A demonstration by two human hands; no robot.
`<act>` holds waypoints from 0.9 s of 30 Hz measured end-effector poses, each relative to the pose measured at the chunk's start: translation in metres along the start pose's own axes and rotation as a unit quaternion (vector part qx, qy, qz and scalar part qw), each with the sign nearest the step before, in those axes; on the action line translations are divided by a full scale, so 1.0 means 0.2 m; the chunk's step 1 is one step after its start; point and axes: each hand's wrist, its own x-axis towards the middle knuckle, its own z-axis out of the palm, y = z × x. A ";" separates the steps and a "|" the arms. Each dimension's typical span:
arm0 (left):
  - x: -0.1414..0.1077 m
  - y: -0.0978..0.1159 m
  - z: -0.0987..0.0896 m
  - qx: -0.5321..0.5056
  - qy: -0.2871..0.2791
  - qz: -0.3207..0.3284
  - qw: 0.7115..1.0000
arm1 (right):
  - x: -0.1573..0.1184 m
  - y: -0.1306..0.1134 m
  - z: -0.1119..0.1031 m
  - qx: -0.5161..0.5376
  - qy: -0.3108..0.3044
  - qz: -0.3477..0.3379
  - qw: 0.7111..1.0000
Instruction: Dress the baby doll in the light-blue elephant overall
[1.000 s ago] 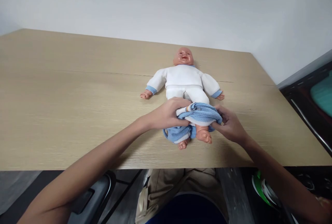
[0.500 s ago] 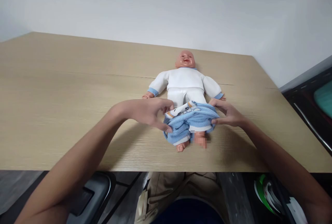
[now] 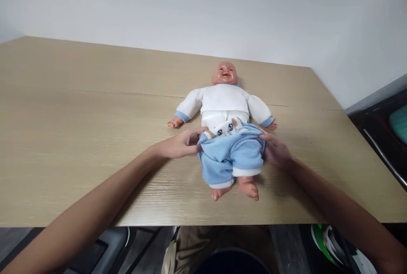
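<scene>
A baby doll (image 3: 225,98) in a white top with blue cuffs lies on its back, head toward the wall. Blue fleece pants (image 3: 219,155) with white leg cuffs cover its legs up to the hips, and both bare feet stick out below. At the waist a white flap (image 3: 224,128) with printed eyes shows. My left hand (image 3: 184,143) pinches the left edge of the waistband. On the other side my right hand (image 3: 276,149) is closed on the right edge, some of its fingers hidden behind the cloth.
The doll lies on a wooden table (image 3: 95,138) whose front edge is close to my body. Below that edge are a dark chair (image 3: 111,244) at left and a green and white round object (image 3: 322,242) at right. Black furniture (image 3: 378,132) stands at far right.
The pants' waistband has moved up from the doll's legs toward its hips, both hands with it. The pants' legs are less bunched. The view has shifted slightly.
</scene>
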 end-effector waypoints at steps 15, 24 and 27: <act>-0.01 0.03 -0.04 -0.133 0.069 -0.035 0.988 | 0.01 -0.07 0.00 -0.077 -0.032 -0.043 0.996; 0.16 0.14 -0.11 -0.057 0.212 0.062 0.974 | 0.21 -0.12 0.05 -0.122 0.025 -0.157 0.980; 0.18 0.08 -0.09 -0.074 0.223 0.036 0.971 | 0.27 -0.06 0.06 -0.114 0.082 -0.152 0.978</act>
